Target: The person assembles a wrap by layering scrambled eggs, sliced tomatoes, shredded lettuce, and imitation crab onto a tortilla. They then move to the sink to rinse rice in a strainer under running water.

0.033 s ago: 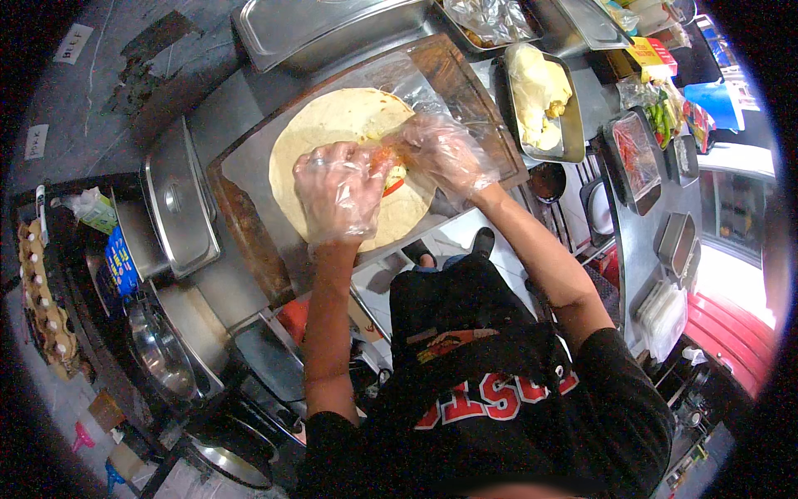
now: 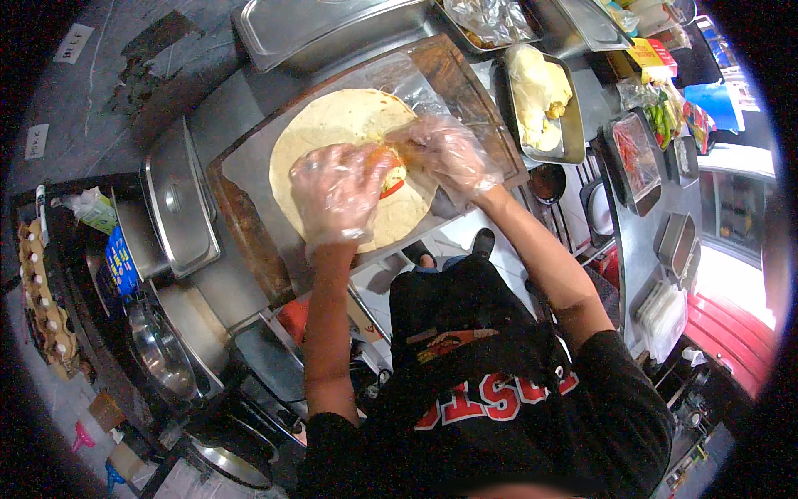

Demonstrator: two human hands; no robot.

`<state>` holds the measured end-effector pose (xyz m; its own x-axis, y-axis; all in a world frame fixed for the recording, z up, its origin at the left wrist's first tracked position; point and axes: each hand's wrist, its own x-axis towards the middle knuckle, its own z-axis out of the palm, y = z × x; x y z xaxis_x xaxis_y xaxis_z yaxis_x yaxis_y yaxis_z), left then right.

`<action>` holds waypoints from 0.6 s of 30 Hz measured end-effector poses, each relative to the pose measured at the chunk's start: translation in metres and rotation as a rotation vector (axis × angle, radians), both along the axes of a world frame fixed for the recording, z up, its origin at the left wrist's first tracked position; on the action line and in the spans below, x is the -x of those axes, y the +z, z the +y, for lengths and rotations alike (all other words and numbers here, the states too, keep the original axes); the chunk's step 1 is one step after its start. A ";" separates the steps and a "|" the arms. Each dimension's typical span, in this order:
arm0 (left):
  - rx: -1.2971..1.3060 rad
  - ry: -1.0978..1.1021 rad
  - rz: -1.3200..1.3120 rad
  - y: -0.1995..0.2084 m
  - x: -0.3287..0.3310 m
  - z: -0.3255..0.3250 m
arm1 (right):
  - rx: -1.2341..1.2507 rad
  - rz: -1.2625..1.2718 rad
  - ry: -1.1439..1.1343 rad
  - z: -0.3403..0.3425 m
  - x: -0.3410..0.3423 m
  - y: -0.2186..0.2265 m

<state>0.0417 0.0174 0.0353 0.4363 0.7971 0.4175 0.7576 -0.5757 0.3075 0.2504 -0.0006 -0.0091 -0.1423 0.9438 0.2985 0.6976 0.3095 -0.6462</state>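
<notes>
A large round flatbread (image 2: pixel 316 125) lies flat on a clear sheet over a worn brown board (image 2: pixel 249 224). Near its middle is a small heap of filling (image 2: pixel 388 166), orange and pale, with a red strip at the near edge. Both hands wear thin clear plastic gloves. My left hand (image 2: pixel 337 191) rests over the bread's left half, its fingers curled against the filling. From the right, my right hand (image 2: pixel 449 154) reaches in with bent fingers pressed together at the filling's far right side. What lies between those fingers is hidden.
Right of the board stands a metal tray (image 2: pixel 573 141) of pale yellow food partly wrapped in plastic. Lidded steel pans (image 2: pixel 179 204) border the left, and a long steel lid (image 2: pixel 332 29) the far side. An egg carton (image 2: pixel 41 299) sits far left.
My left hand has shifted very slightly to the left and its fingers have spread a little over the bread. My right hand stays nearly in place.
</notes>
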 end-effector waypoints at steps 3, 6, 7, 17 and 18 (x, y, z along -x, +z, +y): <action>0.161 0.141 -0.207 0.022 0.020 -0.001 | 0.193 0.057 -0.134 -0.012 -0.008 0.009; 0.290 0.276 -0.390 0.021 0.046 0.002 | 0.411 -0.046 -0.141 -0.012 -0.004 0.019; 0.325 0.309 -0.450 0.019 0.053 0.002 | 0.346 -0.052 -0.120 -0.013 -0.002 0.016; 0.116 0.051 -0.120 0.007 0.034 -0.011 | 0.072 -0.149 -0.015 -0.003 0.014 0.029; 0.088 0.058 -0.072 0.000 0.031 -0.011 | 0.063 -0.123 -0.001 -0.003 0.017 0.027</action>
<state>0.0108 0.0068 0.0353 0.3598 0.8550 0.3735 0.7630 -0.5001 0.4096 0.2336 -0.0036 0.0179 -0.1733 0.9603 0.2187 0.7728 0.2703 -0.5742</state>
